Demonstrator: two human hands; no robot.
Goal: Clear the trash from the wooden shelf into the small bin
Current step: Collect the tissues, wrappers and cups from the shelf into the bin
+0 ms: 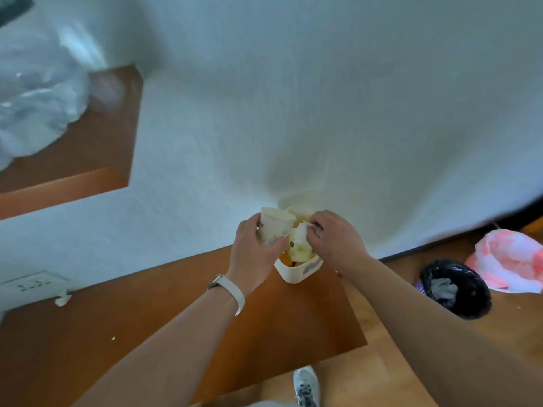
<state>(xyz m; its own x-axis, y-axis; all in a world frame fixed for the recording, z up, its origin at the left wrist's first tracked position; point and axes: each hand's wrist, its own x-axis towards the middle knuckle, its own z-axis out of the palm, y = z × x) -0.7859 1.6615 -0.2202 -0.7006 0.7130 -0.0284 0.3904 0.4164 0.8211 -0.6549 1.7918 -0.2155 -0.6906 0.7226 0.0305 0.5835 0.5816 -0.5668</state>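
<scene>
Both hands meet over the small cream plastic bin [296,273] on the brown wooden shelf [147,333]. The left hand [252,251] curls round a printed paper cup [274,227] and the right hand [335,239] pinches a crumpled white scrap [302,230], likely to drop both in. A second printed cup [296,248] already crowds that bin, and a black-lined basket [470,289] stands on the floor to its right.

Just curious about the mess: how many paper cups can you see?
2: one paper cup in the left hand, a second cup in the small white bin. Others may be hidden.
</scene>
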